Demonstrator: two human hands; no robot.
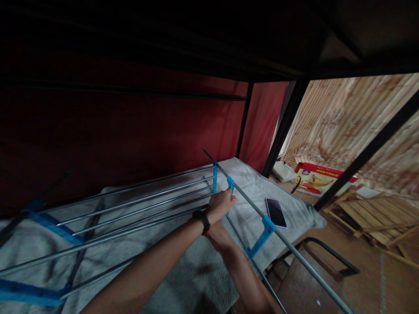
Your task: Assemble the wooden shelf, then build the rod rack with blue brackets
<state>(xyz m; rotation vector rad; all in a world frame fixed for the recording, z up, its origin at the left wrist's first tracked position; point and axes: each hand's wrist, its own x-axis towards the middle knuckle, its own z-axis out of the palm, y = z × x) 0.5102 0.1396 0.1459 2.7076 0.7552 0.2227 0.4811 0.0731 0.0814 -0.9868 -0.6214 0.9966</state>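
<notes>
A clothes drying rack with metal tubes (157, 202) and blue plastic joints (269, 224) lies across a grey blanket (183, 257). My left hand (221, 205), with a black watch (201, 220) on its wrist, is closed around the rack beside a blue joint near its far middle. Lower down, my right hand (214, 233) reaches in from the right beneath the left wrist. Its fingers are hidden behind the left hand and wrist, so its grip does not show.
A phone (276, 213) lies on the blanket, right of the rack. Black bed-frame posts (284, 126) and a low dark panel surround me. On the floor at right are a folded wooden piece (376, 213), a red-yellow box (321, 179) and a chair (330, 257) with a dark armrest.
</notes>
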